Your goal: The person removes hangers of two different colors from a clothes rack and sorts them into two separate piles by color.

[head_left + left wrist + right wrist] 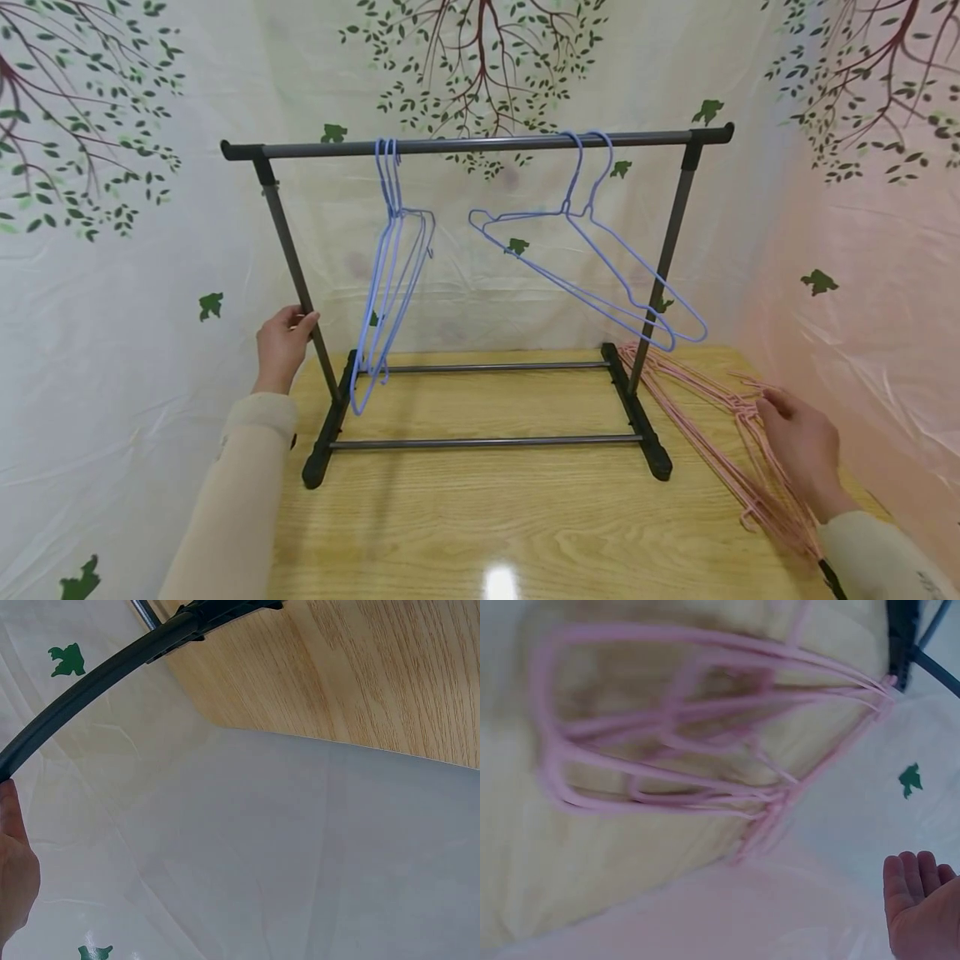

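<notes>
A black clothes rack (480, 145) stands on the wooden table. My left hand (285, 342) grips its left upright, thumb on the near side; only part of that hand (15, 862) shows in the left wrist view. Several blue hangers (390, 275) hang bunched on the bar's left half, and two more blue hangers (600, 242) hang apart on the right. Beside the rack's right foot lies a pile of pink hangers (712, 442). My right hand (802, 442) is at the pile's hooks; in the right wrist view, its fingers (915, 877) look extended with nothing visible in them.
The wooden table (480, 517) carries the rack's black feet and two lower crossbars (480, 443). Pale sheeting (150, 333) with printed branches and leaves surrounds the table at the back and sides. The pink pile reaches the table's right edge.
</notes>
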`<state>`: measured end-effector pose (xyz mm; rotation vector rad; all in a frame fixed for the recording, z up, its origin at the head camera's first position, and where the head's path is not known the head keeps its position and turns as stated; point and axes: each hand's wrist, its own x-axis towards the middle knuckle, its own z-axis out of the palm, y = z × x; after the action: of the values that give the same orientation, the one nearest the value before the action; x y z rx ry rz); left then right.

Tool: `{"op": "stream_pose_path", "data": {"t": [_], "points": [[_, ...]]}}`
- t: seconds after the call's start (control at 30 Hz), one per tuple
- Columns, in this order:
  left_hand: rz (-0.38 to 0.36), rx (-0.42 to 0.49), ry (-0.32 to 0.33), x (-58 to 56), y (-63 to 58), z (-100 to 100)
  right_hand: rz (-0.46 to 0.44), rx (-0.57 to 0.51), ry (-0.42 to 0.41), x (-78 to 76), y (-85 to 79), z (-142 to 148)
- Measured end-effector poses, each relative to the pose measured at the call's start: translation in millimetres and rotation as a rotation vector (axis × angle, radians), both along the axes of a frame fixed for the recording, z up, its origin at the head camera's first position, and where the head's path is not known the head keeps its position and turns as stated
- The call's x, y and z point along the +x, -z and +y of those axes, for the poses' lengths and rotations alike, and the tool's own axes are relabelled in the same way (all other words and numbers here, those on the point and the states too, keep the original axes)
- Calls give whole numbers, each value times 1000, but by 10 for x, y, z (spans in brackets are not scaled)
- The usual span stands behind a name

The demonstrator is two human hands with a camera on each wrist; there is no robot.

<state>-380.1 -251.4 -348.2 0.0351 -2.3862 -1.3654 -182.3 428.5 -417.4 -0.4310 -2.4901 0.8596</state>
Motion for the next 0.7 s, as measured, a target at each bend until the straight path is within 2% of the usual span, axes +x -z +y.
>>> {"op": "stream_pose_path", "data": {"t": [0.17,0.7], "points": [[4,-7,-2,-1,0,3,17,-7,-19,-216,-298,-57],[10,-96,30,61,-60,-7,100,-157,-101,-876,-1357,-359]]}}
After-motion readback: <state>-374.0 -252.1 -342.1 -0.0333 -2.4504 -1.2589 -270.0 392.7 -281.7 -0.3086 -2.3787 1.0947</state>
